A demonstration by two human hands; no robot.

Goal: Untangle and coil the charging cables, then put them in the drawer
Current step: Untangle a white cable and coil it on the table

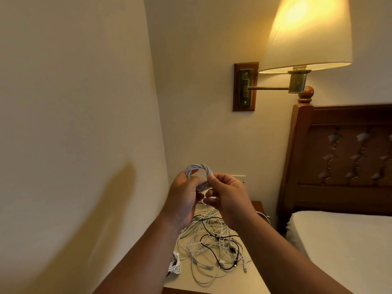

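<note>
A white charging cable wound into a small coil (201, 169) is held up in front of the wall, above the nightstand. My left hand (184, 196) grips the coil's left side. My right hand (228, 198) pinches its right side and the loose end near the bottom. Below my hands, a tangle of white and black cables (212, 247) lies spread over the nightstand top (250, 279). Another white coiled bundle (175, 265) sits at the nightstand's left edge. No drawer is in view.
A lit wall lamp (305, 35) on a swing arm hangs above and to the right. A wooden headboard (343, 158) and a white mattress (347, 247) stand right of the nightstand. A wall runs close along the left.
</note>
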